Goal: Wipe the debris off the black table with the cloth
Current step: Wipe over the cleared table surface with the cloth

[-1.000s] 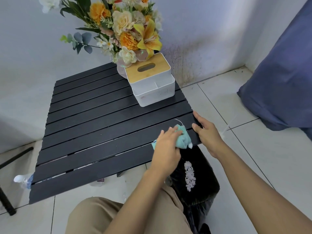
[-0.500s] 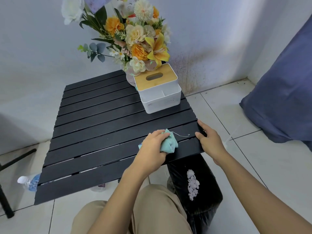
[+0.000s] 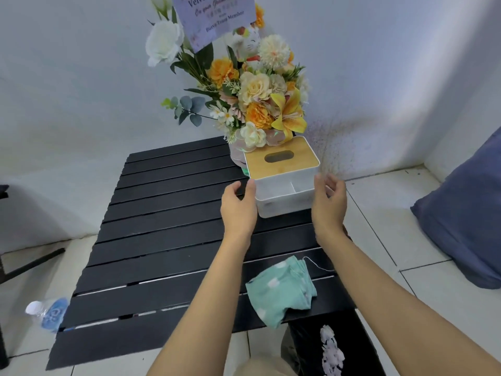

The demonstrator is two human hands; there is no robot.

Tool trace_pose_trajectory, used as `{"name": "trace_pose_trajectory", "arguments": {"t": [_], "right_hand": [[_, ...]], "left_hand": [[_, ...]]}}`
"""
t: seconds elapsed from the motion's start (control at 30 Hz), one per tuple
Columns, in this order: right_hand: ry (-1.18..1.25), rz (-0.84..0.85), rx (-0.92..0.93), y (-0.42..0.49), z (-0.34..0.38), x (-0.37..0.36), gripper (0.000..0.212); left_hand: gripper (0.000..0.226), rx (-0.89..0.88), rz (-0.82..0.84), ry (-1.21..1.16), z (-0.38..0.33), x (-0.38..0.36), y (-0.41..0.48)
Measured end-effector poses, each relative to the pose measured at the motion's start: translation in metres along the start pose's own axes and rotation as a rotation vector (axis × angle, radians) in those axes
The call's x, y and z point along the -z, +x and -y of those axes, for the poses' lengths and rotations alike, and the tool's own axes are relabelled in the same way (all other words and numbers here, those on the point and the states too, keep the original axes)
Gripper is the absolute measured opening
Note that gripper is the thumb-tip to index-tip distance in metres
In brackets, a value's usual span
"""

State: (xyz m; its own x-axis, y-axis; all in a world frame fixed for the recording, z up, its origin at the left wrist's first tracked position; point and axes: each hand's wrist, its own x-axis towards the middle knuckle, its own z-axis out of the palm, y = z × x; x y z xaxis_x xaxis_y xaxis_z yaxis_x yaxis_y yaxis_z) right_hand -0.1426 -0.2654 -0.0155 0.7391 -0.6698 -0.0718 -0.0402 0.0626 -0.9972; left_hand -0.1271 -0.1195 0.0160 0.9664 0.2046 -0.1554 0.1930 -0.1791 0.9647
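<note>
Both arms reach forward over the black table [image 3: 168, 256]. The left hand [image 3: 238, 206] and right hand [image 3: 329, 206] flank the white tissue box [image 3: 284, 196], fingers loosely spread and gripping nothing. Whether they touch the box is unclear. The teal cloth [image 3: 282, 290] lies crumpled nearer than the box. The card [image 3: 214, 17] above the box reads partly "Velvet" and "Member".

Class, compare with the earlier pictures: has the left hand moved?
Yes. The left hand released the cloth and moved back across the black table to the tissue box's left side.
</note>
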Motion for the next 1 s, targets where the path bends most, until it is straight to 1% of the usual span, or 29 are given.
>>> {"name": "trace_pose_trajectory", "arguments": {"t": [0.07,0.17,0.2,0.27,0.37,0.43,0.5,0.63,0.73,0.9,1.0], "right_hand": [[0.028,-0.023,-0.022,0.017,0.002,-0.01,0.048],[0.018,0.039,-0.058,0.036,-0.003,-0.018,0.044],[0.007,0.066,-0.059,0.039,-0.005,-0.02,0.041],[0.008,0.072,-0.06,0.039,-0.008,-0.022,0.04],[0.034,0.014,-0.082,0.029,-0.007,-0.028,0.042],[0.04,-0.023,-0.085,0.016,-0.007,-0.032,0.043],[0.062,-0.016,-0.057,-0.003,-0.009,-0.038,0.04],[0.076,0.089,-0.032,-0.041,-0.013,-0.069,0.036],[0.063,0.216,-0.044,-0.057,-0.016,-0.11,0.04],[0.06,0.446,-0.057,-0.055,-0.015,-0.191,0.045],[0.074,0.567,-0.062,-0.04,-0.015,-0.229,0.039]], "left_hand": [[0.067,0.088,0.034,-0.027,-0.006,-0.012,0.019],[0.077,0.19,0.084,-0.119,-0.008,-0.027,0.042],[0.076,0.202,0.109,-0.124,-0.008,-0.031,0.046],[0.065,0.195,0.158,-0.112,-0.004,-0.037,0.049],[0.049,0.192,0.145,-0.154,-0.002,-0.035,0.048],[0.046,0.191,0.139,-0.158,-0.001,-0.025,0.044],[0.043,0.18,0.123,-0.172,0.006,-0.007,0.037],[0.038,0.155,0.008,-0.233,0.014,0.048,0.026],[0.036,0.158,-0.086,-0.254,0.012,0.093,0.036],[0.035,0.172,-0.186,-0.308,0.007,0.145,0.081],[0.034,0.158,-0.226,-0.31,0.004,0.164,0.118]]}}
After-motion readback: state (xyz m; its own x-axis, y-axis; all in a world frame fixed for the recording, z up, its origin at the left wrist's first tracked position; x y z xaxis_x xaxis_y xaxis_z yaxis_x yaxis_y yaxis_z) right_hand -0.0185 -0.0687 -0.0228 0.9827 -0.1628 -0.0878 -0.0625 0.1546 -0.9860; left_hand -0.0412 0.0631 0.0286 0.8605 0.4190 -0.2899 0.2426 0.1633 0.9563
